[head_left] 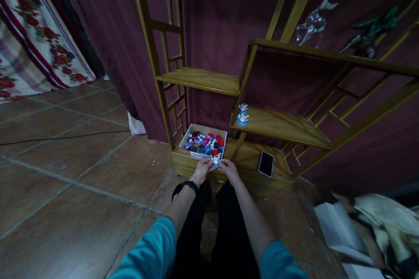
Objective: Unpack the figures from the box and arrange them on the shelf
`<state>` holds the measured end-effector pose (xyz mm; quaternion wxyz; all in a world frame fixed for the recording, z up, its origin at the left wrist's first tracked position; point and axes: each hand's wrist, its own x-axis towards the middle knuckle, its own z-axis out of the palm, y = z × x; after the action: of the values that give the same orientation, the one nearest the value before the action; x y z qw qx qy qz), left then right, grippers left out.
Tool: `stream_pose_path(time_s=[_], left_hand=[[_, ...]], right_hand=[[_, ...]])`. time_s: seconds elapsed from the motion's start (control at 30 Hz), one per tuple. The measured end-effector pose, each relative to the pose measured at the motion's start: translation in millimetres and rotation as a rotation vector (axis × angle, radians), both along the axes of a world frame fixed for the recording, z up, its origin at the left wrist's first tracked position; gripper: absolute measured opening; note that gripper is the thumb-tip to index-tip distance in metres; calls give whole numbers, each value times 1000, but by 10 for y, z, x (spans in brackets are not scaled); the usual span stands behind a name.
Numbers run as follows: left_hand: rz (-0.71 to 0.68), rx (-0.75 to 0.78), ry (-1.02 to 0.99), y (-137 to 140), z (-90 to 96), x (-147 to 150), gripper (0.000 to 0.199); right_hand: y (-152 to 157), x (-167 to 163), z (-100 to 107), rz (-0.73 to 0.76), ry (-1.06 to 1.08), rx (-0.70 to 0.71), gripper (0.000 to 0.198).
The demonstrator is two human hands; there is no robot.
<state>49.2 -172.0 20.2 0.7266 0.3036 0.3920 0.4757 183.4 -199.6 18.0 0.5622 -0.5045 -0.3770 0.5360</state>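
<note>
Between my left hand [203,168] and my right hand [229,169] is a small figurine [216,161] with a blue base and a white and pink body. Fingers of both hands are closed on its sides, just over the near edge of a white cardboard box [224,134]. Inside that box lies a jumble of small figurines [204,141] in red, black, purple and white. Two similar blue-based figurines, a front one [242,119] and one behind it [242,107], stand at the left end of the middle shelf [278,127].
A phone [266,164] lies on the low bottom shelf, right of the box. A clear glass deer [312,26] and a dark green sculpture [369,35] stand on the upper right shelf [327,55]. White boxes [342,229] and cloth [389,213] lie on the floor at right.
</note>
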Motion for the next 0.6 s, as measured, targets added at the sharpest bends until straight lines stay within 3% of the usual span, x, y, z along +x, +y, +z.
stream_pose_path(time_s=[0.6], left_hand=[[5,7,25,18,-16,-16,23]], right_hand=[[32,39,-71,-22,-17,-8,36]])
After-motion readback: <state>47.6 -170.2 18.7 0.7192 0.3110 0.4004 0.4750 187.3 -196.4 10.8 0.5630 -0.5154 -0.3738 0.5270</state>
